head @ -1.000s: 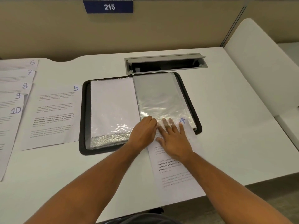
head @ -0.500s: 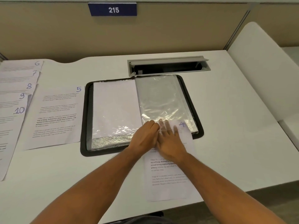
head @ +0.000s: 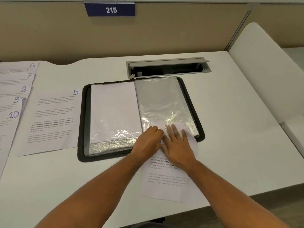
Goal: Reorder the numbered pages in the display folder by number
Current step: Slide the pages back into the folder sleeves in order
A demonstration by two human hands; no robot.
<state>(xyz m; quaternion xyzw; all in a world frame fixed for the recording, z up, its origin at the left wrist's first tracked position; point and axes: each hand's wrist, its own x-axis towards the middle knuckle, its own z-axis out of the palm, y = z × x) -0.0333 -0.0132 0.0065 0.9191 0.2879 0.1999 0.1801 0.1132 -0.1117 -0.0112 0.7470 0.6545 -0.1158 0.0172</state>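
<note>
My black-edged display folder (head: 81, 122) holds clear, glossy sleeves (head: 164, 102) over white paper, lying on the white bench (head: 230, 145) beneath a navy sign (head: 109, 9) with white digits.

The printed page (head: 169, 178) has slid deeper into the clear sleeve (head: 162, 102), its number now hidden.
</note>
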